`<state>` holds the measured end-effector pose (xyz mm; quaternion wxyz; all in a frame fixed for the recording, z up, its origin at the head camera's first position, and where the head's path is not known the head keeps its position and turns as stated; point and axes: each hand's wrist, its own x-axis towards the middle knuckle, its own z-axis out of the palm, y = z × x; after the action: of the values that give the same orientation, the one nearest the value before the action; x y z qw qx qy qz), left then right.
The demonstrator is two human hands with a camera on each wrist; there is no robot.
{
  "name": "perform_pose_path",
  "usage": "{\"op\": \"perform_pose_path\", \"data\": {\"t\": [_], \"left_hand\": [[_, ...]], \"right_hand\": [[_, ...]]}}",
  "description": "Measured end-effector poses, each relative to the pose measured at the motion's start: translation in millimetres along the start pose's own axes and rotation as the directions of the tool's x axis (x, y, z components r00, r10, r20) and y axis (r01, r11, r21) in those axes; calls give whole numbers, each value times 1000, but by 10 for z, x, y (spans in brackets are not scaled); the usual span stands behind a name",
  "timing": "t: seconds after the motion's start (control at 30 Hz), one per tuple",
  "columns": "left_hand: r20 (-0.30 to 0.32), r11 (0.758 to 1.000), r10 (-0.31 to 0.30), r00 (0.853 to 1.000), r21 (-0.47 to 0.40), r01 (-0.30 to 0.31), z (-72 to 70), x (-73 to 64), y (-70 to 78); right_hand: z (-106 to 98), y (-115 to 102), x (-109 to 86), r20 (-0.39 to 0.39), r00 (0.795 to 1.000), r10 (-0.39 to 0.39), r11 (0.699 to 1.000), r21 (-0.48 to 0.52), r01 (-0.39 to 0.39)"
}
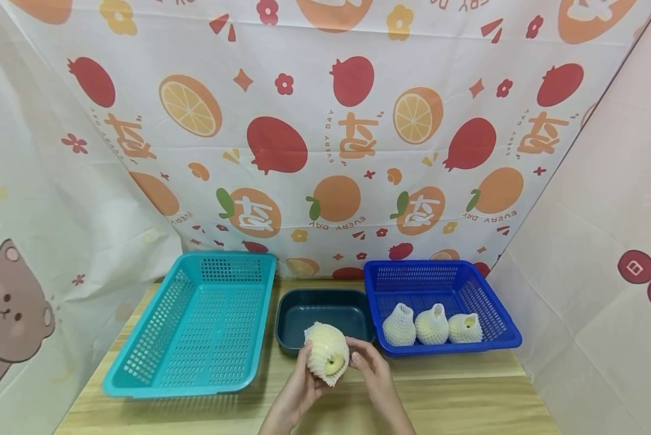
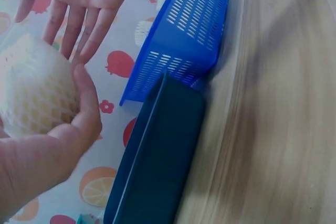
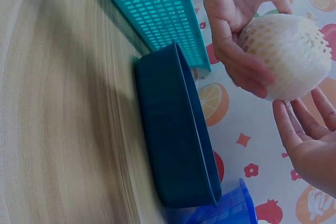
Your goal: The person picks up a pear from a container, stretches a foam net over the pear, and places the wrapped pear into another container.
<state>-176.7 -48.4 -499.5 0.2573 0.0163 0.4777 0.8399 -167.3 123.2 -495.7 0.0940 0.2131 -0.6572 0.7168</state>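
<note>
My left hand (image 1: 301,380) holds a pale yellow, round fruit (image 1: 325,350) in a white foam net, its fingers and thumb curled round the sides. The dimpled end of the fruit shows through the net's opening in the head view. At the fruit's right side is my right hand (image 1: 376,377), palm turned toward it, with fingers loosely extended and fingertips right at the net. The right wrist view shows the netted fruit (image 3: 289,56) between the left hand (image 3: 239,30) and the right hand (image 3: 315,150). Behind and below the fruit stands a dark teal tub (image 1: 325,295).
A turquoise perforated basket (image 1: 216,338) stands on the wooden table (image 1: 439,405) at the left. The blue basket (image 1: 450,350) at the right holds three netted fruits (image 1: 431,326) along its front. A patterned cloth (image 1: 314,199) hangs behind.
</note>
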Motion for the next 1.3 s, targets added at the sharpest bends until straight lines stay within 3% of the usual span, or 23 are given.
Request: {"op": "perform_pose_path", "data": {"t": [0.1, 0.2, 0.3, 0.4, 0.5, 0.57, 0.73, 0.83, 0.97, 1.07, 1.13, 1.3], "left_hand": [[-10, 999, 38, 999, 39, -37, 15, -6, 9], [-71, 986, 90, 993, 150, -78, 51, -17, 8], [-136, 941, 133, 982, 327, -82, 98, -27, -8], [-161, 890, 155, 975, 451, -67, 139, -23, -30], [-151, 872, 140, 979, 487, -49, 171, -25, -30], [-136, 877, 125, 983, 479, -45, 188, -40, -16], [-98, 879, 121, 988, 472, -61, 222, -76, 53], [-119, 862, 147, 982, 502, -68, 219, -86, 72], [-157, 827, 149, 976, 562, -36, 207, -82, 44], [-123, 822, 114, 986, 568, -24, 204, -89, 14], [-90, 829, 94, 992, 559, -27, 191, -104, 3], [-45, 884, 128, 991, 457, -94, 143, -125, 21]], "right_hand": [[-4, 3, -7, -43, 999, 22, 1000, -17, -22], [-5, -5, -19, -92, 993, 78, 993, -76, -85], [-1, -12, -34, -121, 977, 175, 970, -146, -192], [6, -7, -47, -125, 957, 262, 936, -208, -284], [8, 10, -56, -120, 942, 315, 910, -243, -335], [2, 30, -57, -117, 936, 331, 901, -255, -351], [-25, 91, -64, -143, 916, 376, 899, -185, -398], [-43, 119, -81, -164, 893, 418, 895, -92, -436], [-50, 126, -119, -123, 869, 480, 877, 66, -475], [-47, 117, -140, -61, 876, 478, 876, 97, -472], [-56, 109, -146, -21, 896, 444, 895, 61, -442], [-109, 84, -128, 47, 941, 335, 936, -131, -327]]}}
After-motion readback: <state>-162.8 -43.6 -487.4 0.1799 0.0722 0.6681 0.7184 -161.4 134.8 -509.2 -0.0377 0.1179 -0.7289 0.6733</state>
